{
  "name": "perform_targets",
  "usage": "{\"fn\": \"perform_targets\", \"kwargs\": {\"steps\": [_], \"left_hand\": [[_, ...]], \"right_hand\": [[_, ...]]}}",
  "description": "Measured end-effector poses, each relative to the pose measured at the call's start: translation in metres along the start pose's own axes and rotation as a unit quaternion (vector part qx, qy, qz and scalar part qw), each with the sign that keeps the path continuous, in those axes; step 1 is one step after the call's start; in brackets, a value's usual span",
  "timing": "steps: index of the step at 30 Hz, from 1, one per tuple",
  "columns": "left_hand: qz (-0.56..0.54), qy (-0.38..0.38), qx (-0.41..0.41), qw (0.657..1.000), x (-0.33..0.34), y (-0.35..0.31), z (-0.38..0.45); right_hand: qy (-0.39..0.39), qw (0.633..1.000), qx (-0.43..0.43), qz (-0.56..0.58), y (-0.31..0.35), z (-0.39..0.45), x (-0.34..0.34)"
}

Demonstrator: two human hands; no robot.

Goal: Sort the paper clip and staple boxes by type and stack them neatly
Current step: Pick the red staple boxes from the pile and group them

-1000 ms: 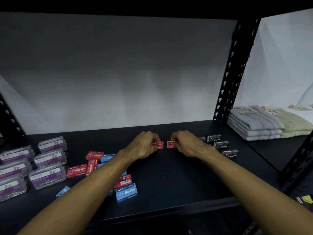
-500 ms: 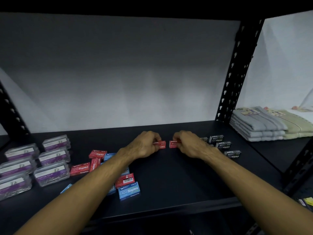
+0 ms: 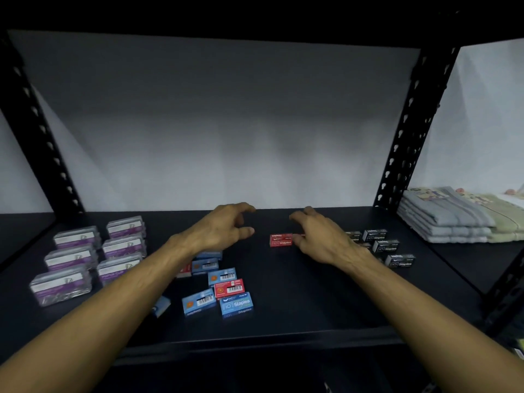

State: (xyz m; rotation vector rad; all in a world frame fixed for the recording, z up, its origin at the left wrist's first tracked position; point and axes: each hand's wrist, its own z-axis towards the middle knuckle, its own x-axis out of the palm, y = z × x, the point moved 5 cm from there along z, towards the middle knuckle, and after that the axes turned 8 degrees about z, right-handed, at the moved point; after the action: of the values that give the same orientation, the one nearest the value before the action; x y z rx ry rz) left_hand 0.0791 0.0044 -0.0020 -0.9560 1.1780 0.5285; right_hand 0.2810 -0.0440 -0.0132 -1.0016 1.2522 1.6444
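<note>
Two bare forearms reach in from the near edge of the dark shelf (image 3: 297, 304), and we see both hands raised over its middle. Nearest to us lies a loose cluster of blue staple boxes (image 3: 236, 305) with a red box with a barcode (image 3: 229, 288) among them, partly hidden by the left forearm. To the far left, six clear paper clip boxes (image 3: 61, 283) with purple labels stand in two rows, close together. Farther in, the left hand (image 3: 224, 229) hovers with fingers (image 3: 246, 231) spread and curled, holding nothing. A red staple stack (image 3: 281, 240) rests on the shelf between the hands; it looks like two boxes, one on the other, though we cannot tell for sure. The right hand (image 3: 320, 236) is loosely opened, its thumb tip just at the stack's right end; we cannot tell whether it touches. Behind the right wrist sit several black staple boxes (image 3: 385, 246), some stacked. Beyond the perforated upright (image 3: 408, 131), folded towels (image 3: 450, 215) lie on the neighbouring shelf.
</note>
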Motion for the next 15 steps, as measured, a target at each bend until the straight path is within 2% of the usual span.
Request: {"fn": "perform_targets", "kwargs": {"steps": [7, 15], "left_hand": [[0.002, -0.041, -0.037, 0.998, -0.026, 0.029, -0.045], [0.03, -0.081, -0.087, 0.992, -0.024, 0.066, -0.093]], "right_hand": [[0.01, 0.999, -0.049, 0.022, 0.048, -0.002, 0.02], [0.029, 0.991, -0.119, 0.058, 0.109, 0.003, 0.055]]}}
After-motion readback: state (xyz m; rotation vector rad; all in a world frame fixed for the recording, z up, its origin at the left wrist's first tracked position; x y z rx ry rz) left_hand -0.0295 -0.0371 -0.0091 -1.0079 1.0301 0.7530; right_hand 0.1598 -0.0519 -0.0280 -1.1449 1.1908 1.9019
